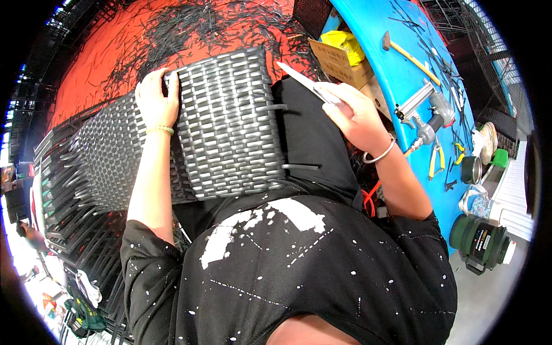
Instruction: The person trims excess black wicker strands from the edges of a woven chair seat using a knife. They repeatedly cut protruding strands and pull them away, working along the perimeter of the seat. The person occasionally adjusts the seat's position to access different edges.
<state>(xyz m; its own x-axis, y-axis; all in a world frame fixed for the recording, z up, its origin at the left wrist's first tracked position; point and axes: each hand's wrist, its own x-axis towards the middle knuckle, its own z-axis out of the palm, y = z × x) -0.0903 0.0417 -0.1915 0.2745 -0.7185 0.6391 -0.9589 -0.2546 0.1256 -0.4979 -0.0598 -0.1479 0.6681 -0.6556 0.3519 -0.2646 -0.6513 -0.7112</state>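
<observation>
Woven panel (227, 123), grey-black, laid over the person's lap and left side, probably so the thighs bear it at working height; its right edge faces the right hand. Left hand (158, 100): set across the panel near its upper edge, fingers together, thumb apart, seemingly to steady the weave; whether it pinches the edge cannot be told, the fingertips being out of sight. Right hand (353, 112): closed round a pale-bladed knife (296, 73), blade angled toward the panel's upper right corner but apart from it; handle mostly covered by the fingers. Loose strand (302, 167): projecting from the right edge, over the dark trousers. Blue table (374, 34), to the right: hammer (411, 57), air tool (425, 109) and pliers (438, 161), apparently kept within reach. Panel's underside hidden; its far left portion merges with dark strips, their ends hard to separate.
</observation>
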